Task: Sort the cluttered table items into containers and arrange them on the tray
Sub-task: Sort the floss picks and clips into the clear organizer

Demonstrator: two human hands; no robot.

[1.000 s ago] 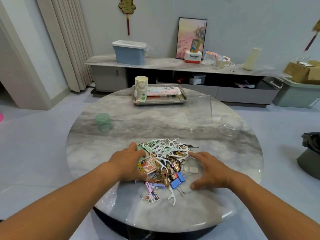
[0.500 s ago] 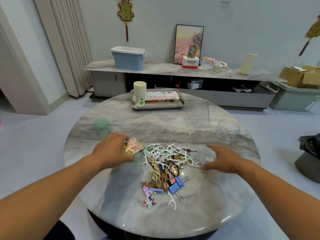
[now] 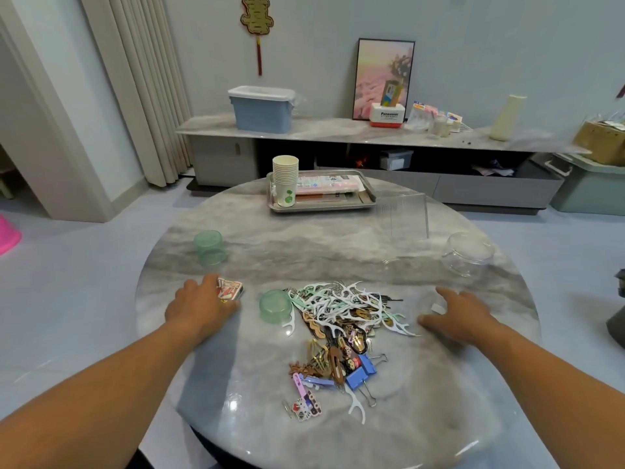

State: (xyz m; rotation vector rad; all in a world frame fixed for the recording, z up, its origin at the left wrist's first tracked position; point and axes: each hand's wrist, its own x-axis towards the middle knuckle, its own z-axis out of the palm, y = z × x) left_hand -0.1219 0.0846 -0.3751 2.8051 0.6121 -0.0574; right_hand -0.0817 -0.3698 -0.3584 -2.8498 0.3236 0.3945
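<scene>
A heap of white and green floss picks, hair clips and a blue binder clip lies mid-table. My left hand holds a small red-patterned card pack down on the marble, left of the heap. A green cup lies on its side beside the picks. My right hand sits right of the heap, thumb and fingers around a barely visible clear small container with a white label. The steel tray stands at the table's far edge.
On the tray are a stack of paper cups and a pink packet. An upright green cup stands far left; a clear square box and a clear round jar stand far right on the round marble table.
My left hand lifted the card pack out of the heap and carried it left to the tabletop. My right hand drew the clear container out to the right. The green cup is now uncovered.
</scene>
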